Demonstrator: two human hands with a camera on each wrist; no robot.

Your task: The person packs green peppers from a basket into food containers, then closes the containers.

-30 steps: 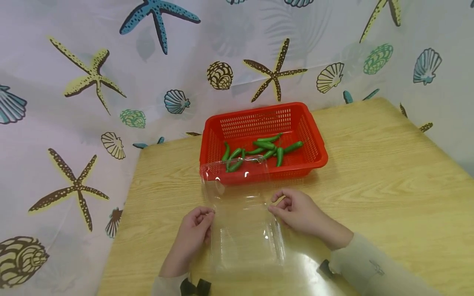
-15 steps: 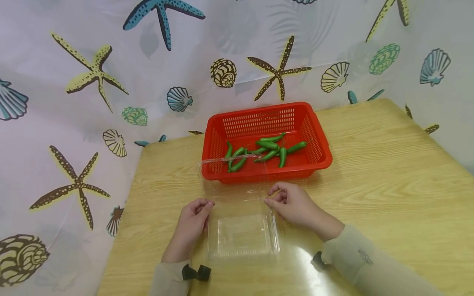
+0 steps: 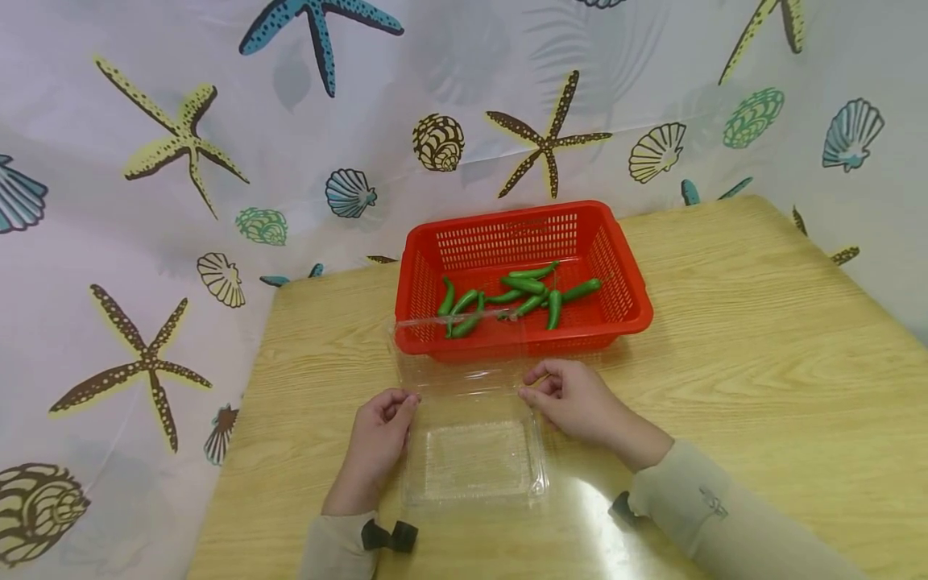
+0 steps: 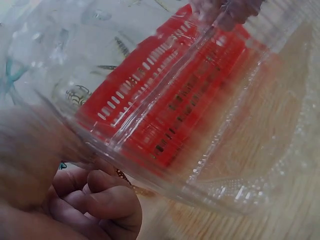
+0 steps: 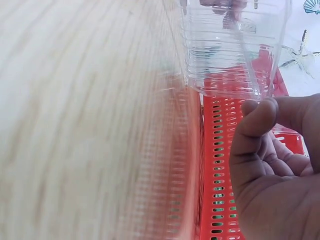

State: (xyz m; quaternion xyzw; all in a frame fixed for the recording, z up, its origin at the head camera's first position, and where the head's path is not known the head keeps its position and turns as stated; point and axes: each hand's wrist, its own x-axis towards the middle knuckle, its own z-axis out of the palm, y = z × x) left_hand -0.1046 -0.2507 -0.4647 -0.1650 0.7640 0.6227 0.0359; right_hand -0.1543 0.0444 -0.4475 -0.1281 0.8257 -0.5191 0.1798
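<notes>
A clear plastic clamshell box (image 3: 474, 463) lies unfolded, its tray half nearer the camera. Its lid half (image 3: 457, 366) tilts up in front of the basket. At the left edge, close to the fold, my left hand (image 3: 377, 439) pinches the plastic between thumb and fingers. My right hand (image 3: 576, 403) pinches the opposite edge at about the same height. In the right wrist view, the thumb and index finger of the right hand (image 5: 280, 160) meet at the rim of the box (image 5: 225, 65). The left wrist view shows curled fingers (image 4: 110, 202) beside the clear wall.
Behind the box stands a red slotted basket (image 3: 638, 312) holding several green chili peppers (image 3: 525, 285). Through the clear lid, part of the basket's front shows. The wooden table (image 3: 747, 387) extends to the right. A cloth printed with shells and starfish (image 3: 464, 48) hangs behind it.
The box and both hands have shifted slightly toward the basket, and the lid half looks shorter in view. Both hands keep their pinch. The head view has shifted slightly.
</notes>
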